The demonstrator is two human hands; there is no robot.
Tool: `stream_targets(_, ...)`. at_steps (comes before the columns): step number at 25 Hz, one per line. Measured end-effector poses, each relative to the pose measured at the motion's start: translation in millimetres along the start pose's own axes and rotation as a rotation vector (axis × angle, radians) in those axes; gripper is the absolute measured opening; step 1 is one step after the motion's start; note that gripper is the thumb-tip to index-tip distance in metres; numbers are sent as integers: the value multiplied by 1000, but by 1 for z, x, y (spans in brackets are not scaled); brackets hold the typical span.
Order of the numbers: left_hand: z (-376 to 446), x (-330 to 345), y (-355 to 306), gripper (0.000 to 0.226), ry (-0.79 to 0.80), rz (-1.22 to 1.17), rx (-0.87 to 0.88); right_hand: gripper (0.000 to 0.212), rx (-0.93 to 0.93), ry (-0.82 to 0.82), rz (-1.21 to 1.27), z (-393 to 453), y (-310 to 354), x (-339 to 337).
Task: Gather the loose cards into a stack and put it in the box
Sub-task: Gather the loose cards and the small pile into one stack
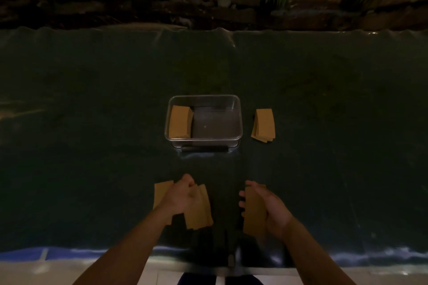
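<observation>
Gathering cards, lower centre
Right hand [271, 208] grips a stack [254, 210]; left hand [183, 196] pinches fanned cards [199, 213], which may slip.

Cloth [231, 169] bare between hands and box [203, 140]; box right half free.

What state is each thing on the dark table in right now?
Clear plastic box: open, upright, one tan card stack inside at its left end.
Tan card stack in box: lying flat.
Tan card pile right of box: on the table, slightly fanned.
Left hand: on loose tan cards, spread out.
Right hand: holding a tan card bundle.
</observation>
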State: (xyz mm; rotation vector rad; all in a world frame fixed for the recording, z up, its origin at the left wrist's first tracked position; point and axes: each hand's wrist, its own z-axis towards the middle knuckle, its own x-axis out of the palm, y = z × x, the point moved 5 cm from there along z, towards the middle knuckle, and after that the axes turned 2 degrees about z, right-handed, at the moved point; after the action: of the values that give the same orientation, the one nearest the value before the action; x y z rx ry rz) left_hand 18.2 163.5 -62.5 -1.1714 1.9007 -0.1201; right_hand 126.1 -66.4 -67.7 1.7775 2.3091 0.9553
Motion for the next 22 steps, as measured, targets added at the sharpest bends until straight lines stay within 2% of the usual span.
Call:
stream_targets(3, -15, -13, -24, 26, 296, -275, 98, 43, 14, 55, -144, -3, 6, 28)
stream_targets(5, -24, -22, -43, 30, 386, -414, 173, 50, 15, 93, -230, -6, 10, 53)
stream_targets(7, -29, -30, -53, 30, 343, -534, 222, 60, 60, 110, -319, -12, 10, 77)
stream_targets(9, -30, -36, -55, 29, 241, -601, 239, 70, 105, 141, -273, -13, 7, 93)
stream_targets(11, -34, -45, -51, 30, 115, -552, 280, 69, 117, 209, -181, -20, 6, 112)
stream_targets(14, -40, -57, -46, 36, -35, -355, 375, 66, 73, 195, -224, -24, 9, 128)
stream_targets(16, -47, -59, -48, 48, -52, -271, 430, 67, 45, 177, -179, -24, 11, 134)
stream_targets(19, -56, -62, -52, 65, -27, -183, 483, 57, -29, 155, -94, -24, 12, 140)
stream_targets(22, -66, -57, -53, 108, 152, -189, 503, 46, -70, 157, -60, -25, 16, 144)
